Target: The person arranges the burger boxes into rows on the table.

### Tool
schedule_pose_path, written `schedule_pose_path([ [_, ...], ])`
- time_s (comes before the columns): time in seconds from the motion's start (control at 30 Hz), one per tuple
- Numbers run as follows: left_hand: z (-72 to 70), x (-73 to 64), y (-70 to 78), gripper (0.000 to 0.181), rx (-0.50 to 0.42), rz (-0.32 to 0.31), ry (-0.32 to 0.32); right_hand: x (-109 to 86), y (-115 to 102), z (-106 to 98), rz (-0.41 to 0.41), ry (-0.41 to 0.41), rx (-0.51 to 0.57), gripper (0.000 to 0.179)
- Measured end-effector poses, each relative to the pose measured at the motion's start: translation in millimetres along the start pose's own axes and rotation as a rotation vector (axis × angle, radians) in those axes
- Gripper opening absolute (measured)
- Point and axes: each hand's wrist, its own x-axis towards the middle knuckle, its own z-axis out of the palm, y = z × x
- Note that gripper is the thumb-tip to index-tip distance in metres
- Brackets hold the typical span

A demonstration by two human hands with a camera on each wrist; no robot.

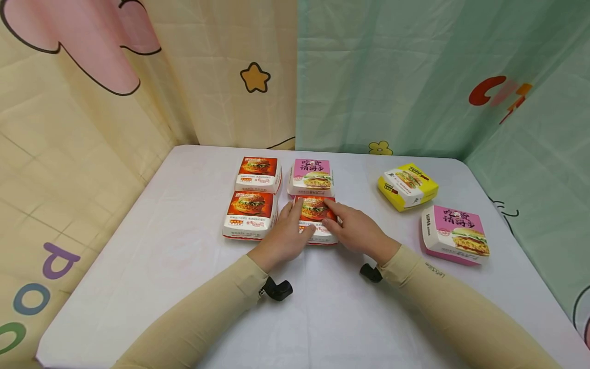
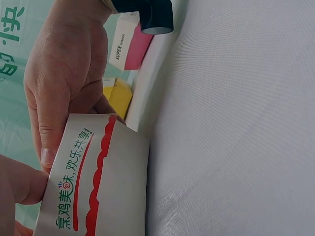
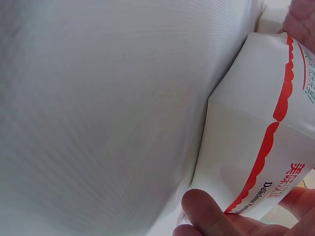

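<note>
A red and white burger box (image 1: 314,205) lies at the front of the right column of a two-by-two block on the table. My left hand (image 1: 286,238) grips its left side, and my right hand (image 1: 361,229) holds the right side. Both thumbs lie over the printed lid. The box's white side with a red scalloped line (image 2: 118,182) faces the left wrist camera; the right wrist view shows a corner of the box (image 3: 246,132) low against the cloth. Directly behind it sits a pink burger box (image 1: 312,174). Another red box (image 1: 250,215) is beside my left hand.
A further red box (image 1: 258,173) stands at the back left of the block. To the right are a yellow burger box (image 1: 408,186), turned at an angle, and a second pink box (image 1: 455,234). Curtains (image 1: 392,77) hang behind the white-covered table (image 1: 156,246).
</note>
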Motion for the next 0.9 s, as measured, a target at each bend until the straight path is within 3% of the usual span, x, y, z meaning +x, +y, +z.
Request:
schedule_pose_path([
  [0.9,0.9,1.1,-2.4,0.083,0.010,0.006,-0.007,0.4,-1.1,0.3,0.019,-0.009,0.000,0.071],
])
